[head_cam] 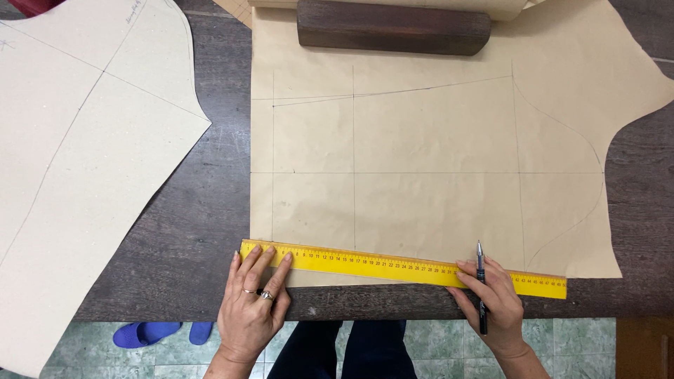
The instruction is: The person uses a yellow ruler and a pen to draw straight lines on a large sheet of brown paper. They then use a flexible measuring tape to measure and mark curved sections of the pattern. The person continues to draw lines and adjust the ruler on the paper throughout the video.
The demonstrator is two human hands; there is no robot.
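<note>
Dark, coarse-grained wood makes up the table (189,231) before you, with pale green floor tiles (583,344) showing past its near edge. Spread flat on it is a sheet of matte brown pattern paper (435,140), ruled with thin straight pencil lines and a curved armhole line at its right side. A long yellow ruler (393,265), smooth and stiff, lies along the paper's near edge, tilting slightly down toward your right. Your left hand (251,309) presses its left end, fingers spread apart and flat on the yellow strip, rings on two of them. Your right hand (491,305) rests on the ruler further right, fingers closed around a slim dark pen (481,281) that points away from you. At the far edge, a rounded dark wooden block (393,27) weighs the paper down. A second, paler cut paper piece (77,154) lies to the left, and blue slippers (158,332) sit on the floor.
</note>
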